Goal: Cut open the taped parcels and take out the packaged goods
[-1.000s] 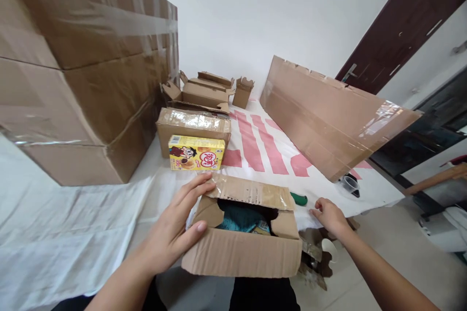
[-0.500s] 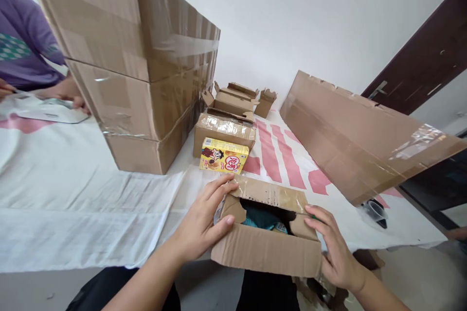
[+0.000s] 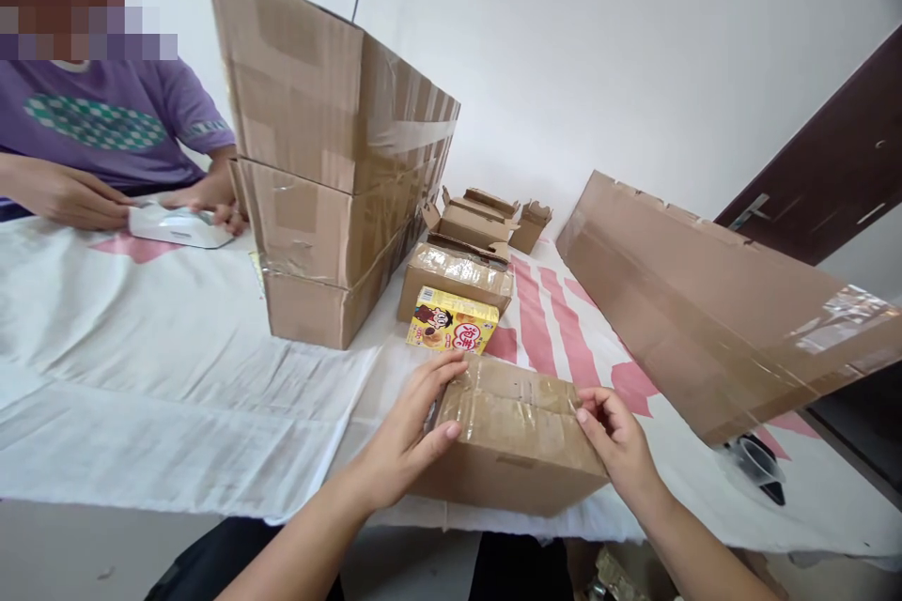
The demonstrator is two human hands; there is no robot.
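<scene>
A small brown cardboard box (image 3: 521, 465) sits at the table's near edge, its top flaps folded down and shiny clear tape across the top. My left hand (image 3: 405, 437) holds the box's left end, fingers over the far corner and thumb along the near top edge. At the right end, my right hand (image 3: 616, 437) pinches the edge of the top between thumb and fingers. What lies inside the box is hidden. Just beyond it stands a yellow printed snack box (image 3: 452, 321), touched by neither hand.
Several small cardboard boxes (image 3: 458, 277) line up behind the snack box. A tall taped carton stack (image 3: 310, 225) rises at left, and a cardboard panel (image 3: 705, 319) leans at right near a tape roll (image 3: 761, 465). A co-worker in purple (image 3: 119, 122) handles a white packet (image 3: 179, 225).
The box stood with its top open and a teal packet showing inside; now its flaps are down. My right hand has moved from the side to the top's right edge. The view has shifted left.
</scene>
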